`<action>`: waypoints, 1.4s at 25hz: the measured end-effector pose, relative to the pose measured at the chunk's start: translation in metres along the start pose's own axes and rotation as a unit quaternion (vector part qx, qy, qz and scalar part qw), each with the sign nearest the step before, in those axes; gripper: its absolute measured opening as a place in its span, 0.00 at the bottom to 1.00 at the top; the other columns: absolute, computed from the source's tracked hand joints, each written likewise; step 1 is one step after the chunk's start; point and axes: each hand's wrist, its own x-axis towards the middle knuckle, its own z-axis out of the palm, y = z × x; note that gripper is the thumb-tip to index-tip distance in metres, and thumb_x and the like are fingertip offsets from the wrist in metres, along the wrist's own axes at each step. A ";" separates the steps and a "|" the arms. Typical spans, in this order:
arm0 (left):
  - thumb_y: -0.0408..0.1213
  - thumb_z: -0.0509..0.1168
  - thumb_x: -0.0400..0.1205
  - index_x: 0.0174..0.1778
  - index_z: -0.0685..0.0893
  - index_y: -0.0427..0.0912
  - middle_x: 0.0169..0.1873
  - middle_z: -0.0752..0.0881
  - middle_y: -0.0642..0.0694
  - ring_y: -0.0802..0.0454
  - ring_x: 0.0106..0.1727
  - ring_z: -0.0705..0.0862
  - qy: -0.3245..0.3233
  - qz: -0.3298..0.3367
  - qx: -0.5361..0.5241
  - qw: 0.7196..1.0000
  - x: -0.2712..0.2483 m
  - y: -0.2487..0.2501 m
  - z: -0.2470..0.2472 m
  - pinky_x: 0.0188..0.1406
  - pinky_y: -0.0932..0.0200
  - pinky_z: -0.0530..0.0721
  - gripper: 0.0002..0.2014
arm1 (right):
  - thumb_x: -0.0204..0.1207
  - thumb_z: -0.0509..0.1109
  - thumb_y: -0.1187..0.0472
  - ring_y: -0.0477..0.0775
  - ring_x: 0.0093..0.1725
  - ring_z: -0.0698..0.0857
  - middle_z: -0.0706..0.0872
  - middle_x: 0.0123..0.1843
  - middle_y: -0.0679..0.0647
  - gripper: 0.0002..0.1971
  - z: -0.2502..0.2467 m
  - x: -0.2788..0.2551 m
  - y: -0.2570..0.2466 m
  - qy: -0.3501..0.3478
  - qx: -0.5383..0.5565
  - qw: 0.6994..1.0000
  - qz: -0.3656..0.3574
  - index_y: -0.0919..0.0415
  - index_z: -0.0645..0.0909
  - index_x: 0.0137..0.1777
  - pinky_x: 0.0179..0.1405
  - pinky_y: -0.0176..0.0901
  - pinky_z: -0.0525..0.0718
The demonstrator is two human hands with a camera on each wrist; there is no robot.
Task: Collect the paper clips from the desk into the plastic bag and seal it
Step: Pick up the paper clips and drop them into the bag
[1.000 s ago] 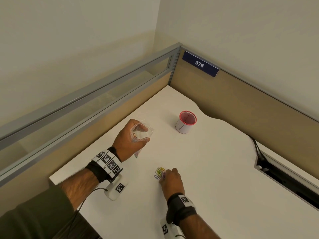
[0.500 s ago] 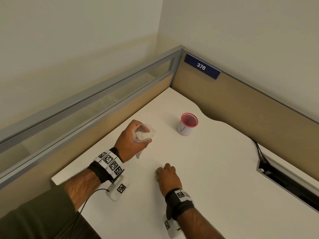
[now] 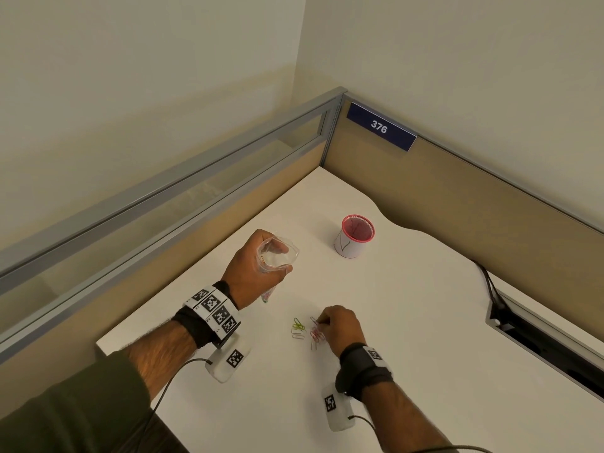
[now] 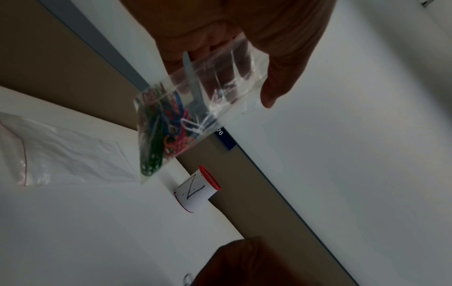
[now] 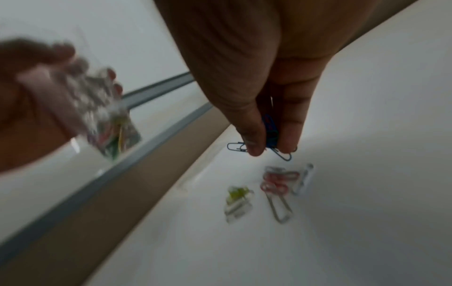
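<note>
My left hand (image 3: pixel 253 269) holds a small clear plastic bag (image 3: pixel 277 253) upright above the white desk (image 3: pixel 408 322), its mouth held open. Several coloured paper clips (image 4: pixel 164 133) fill the bag's bottom. My right hand (image 3: pixel 340 325) is low over the desk and pinches blue paper clips (image 5: pixel 269 133) between thumb and fingers. Loose clips lie on the desk just left of that hand: green and silver ones (image 3: pixel 297 328) and a pink cluster (image 3: pixel 316 335).
A white cup with a red mesh rim (image 3: pixel 354 235) stands further back on the desk. A second clear bag (image 4: pixel 61 151) lies flat on the desk. Beige partitions (image 3: pixel 457 204) close the far sides. A cable slot (image 3: pixel 539 341) opens at the right.
My right hand covered the clip pile half a second ago; it has now drawn back to the right with blue clips pinched, uncovering the remaining clips. The left hand has held the bag steady.
</note>
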 end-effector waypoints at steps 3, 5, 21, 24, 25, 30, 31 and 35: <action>0.45 0.77 0.70 0.55 0.79 0.53 0.56 0.87 0.53 0.54 0.66 0.84 -0.002 0.002 0.001 1.000 0.001 -0.001 0.002 0.70 0.39 0.83 0.20 | 0.71 0.75 0.68 0.53 0.35 0.87 0.89 0.37 0.56 0.04 -0.033 -0.013 -0.005 0.037 0.169 0.985 0.015 0.60 0.87 0.38 0.42 0.46 0.89; 0.47 0.77 0.70 0.56 0.79 0.52 0.56 0.86 0.55 0.55 0.66 0.84 -0.005 0.003 0.005 1.000 0.002 -0.002 0.004 0.70 0.40 0.83 0.21 | 0.70 0.76 0.70 0.52 0.32 0.87 0.90 0.36 0.58 0.03 -0.061 -0.023 -0.017 0.070 0.240 0.968 0.000 0.62 0.88 0.39 0.37 0.39 0.89; 0.43 0.75 0.72 0.43 0.72 0.60 0.33 0.81 0.59 0.70 0.39 0.84 -0.022 0.001 0.076 0.997 0.009 0.000 0.028 0.35 0.72 0.78 0.17 | 0.75 0.72 0.63 0.54 0.47 0.84 0.87 0.48 0.55 0.07 -0.125 -0.034 -0.146 0.087 0.042 0.965 -0.243 0.58 0.87 0.51 0.50 0.53 0.87; 0.41 0.77 0.73 0.45 0.71 0.60 0.35 0.81 0.63 0.75 0.41 0.84 -0.015 0.002 0.071 0.997 0.009 0.001 0.028 0.38 0.77 0.78 0.19 | 0.78 0.69 0.63 0.53 0.48 0.85 0.87 0.50 0.55 0.08 -0.128 -0.039 -0.146 0.089 0.025 0.966 -0.242 0.58 0.86 0.55 0.52 0.49 0.88; 0.37 0.78 0.74 0.47 0.72 0.60 0.39 0.82 0.63 0.73 0.45 0.84 -0.019 0.001 0.069 0.997 0.007 0.000 0.026 0.41 0.78 0.79 0.21 | 0.79 0.69 0.63 0.53 0.47 0.85 0.87 0.50 0.55 0.07 -0.131 -0.040 -0.146 0.100 0.032 0.964 -0.244 0.59 0.86 0.54 0.51 0.49 0.88; 0.40 0.78 0.74 0.56 0.78 0.53 0.54 0.86 0.54 0.56 0.63 0.85 -0.035 0.008 0.018 0.999 -0.002 0.003 0.014 0.62 0.62 0.83 0.19 | 0.78 0.69 0.66 0.49 0.42 0.86 0.88 0.45 0.52 0.05 -0.143 -0.032 -0.120 0.163 0.138 0.950 -0.227 0.59 0.86 0.49 0.45 0.37 0.87; 0.40 0.78 0.73 0.56 0.78 0.51 0.55 0.86 0.53 0.56 0.63 0.85 -0.028 0.005 0.013 1.000 -0.003 0.003 0.011 0.64 0.59 0.83 0.19 | 0.77 0.69 0.66 0.48 0.41 0.87 0.88 0.44 0.52 0.05 -0.139 -0.025 -0.107 0.162 0.146 0.954 -0.204 0.59 0.86 0.49 0.44 0.38 0.88; 0.44 0.77 0.71 0.55 0.79 0.51 0.55 0.87 0.54 0.56 0.65 0.85 -0.018 0.007 0.012 1.000 -0.004 0.000 -0.002 0.69 0.51 0.83 0.19 | 0.76 0.69 0.63 0.55 0.47 0.87 0.89 0.49 0.54 0.05 -0.081 0.005 -0.046 0.063 0.011 0.995 -0.073 0.57 0.86 0.48 0.53 0.49 0.86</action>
